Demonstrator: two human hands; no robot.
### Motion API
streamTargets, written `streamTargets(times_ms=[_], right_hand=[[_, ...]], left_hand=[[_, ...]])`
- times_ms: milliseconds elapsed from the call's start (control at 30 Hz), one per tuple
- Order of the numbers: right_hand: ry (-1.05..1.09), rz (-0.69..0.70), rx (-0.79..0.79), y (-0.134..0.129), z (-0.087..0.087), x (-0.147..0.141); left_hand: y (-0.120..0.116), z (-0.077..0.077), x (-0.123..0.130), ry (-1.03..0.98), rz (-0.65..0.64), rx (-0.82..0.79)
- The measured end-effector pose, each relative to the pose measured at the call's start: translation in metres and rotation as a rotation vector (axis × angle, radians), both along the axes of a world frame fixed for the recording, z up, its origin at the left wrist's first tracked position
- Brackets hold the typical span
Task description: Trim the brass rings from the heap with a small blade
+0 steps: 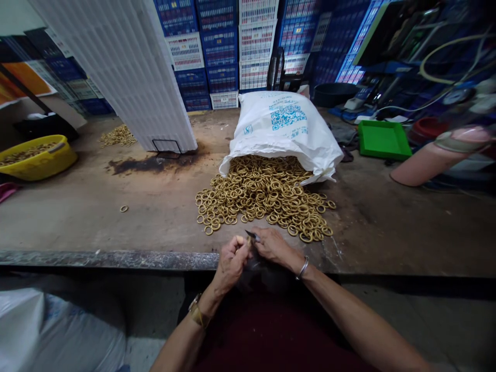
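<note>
Near the table's front edge, my left hand (232,258) has its fingers pinched around a small brass-coloured ring (250,241), partly hidden by the fingers. My right hand (274,247) is closed on a small knife (251,235), its dark pointed blade directed left, close to the ring. Just beyond both hands lies a heap of brass-coloured rings (263,194), spilling from the open mouth of a white woven sack (282,124). One loose ring (124,208) rests apart on the left.
At the left are a yellow basin (39,159) of rings, a small ring pile (118,136) and a tall white ribbed panel (127,72). A green tray (383,139) and a pink cylinder (437,157) lie right. Stacked crates (219,49) stand behind.
</note>
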State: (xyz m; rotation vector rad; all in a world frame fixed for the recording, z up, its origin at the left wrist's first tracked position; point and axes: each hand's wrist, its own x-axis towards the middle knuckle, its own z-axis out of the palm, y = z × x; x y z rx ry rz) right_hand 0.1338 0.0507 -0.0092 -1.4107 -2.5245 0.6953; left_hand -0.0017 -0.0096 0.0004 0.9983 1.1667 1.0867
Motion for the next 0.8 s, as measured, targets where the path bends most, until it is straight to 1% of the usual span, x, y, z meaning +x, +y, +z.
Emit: streamTargets(times_ms=[67,133,167,233,300,400,467,533,667,733,800], right_hand=[[-0.048,-0.016,0.018,0.006,-0.001,0.000],[-0.071,-0.072,0.066,0.013,-0.003,0.000],[-0.069,-0.118,0.101,0.017,-0.005,0.000],[-0.045,-0.213,0.176,0.023,-0.008,-0.002],[-0.038,-0.277,0.221,0.029,-0.009,-0.006],[-0.095,-0.289,0.216,0.035,-0.009,-0.013],[-0.138,-0.281,0.206,0.037,-0.008,-0.016],[-0.135,-0.272,0.213,0.038,-0.007,-0.017],[0.015,-0.293,0.214,0.041,-0.009,-0.011],[0.164,-0.340,0.171,0.043,-0.010,-0.007],[0.377,-0.392,0.093,0.043,-0.011,-0.004]], left_hand=[[-0.005,0.009,0.003,-0.061,-0.095,-0.008],[-0.008,0.013,0.005,-0.186,-0.144,-0.048],[-0.009,0.012,0.006,-0.260,-0.140,-0.075],[-0.008,0.007,0.005,-0.389,-0.093,-0.123],[-0.005,0.000,0.004,-0.455,-0.032,-0.153],[-0.002,-0.005,0.000,-0.496,0.023,-0.174],[-0.001,-0.005,-0.002,-0.553,0.028,-0.207],[0.001,-0.004,-0.005,-0.642,0.027,-0.264],[0.006,-0.008,-0.011,-0.824,0.071,-0.384],[0.010,-0.010,-0.011,-0.851,0.111,-0.421],[0.014,-0.012,-0.009,-0.818,0.156,-0.427]])
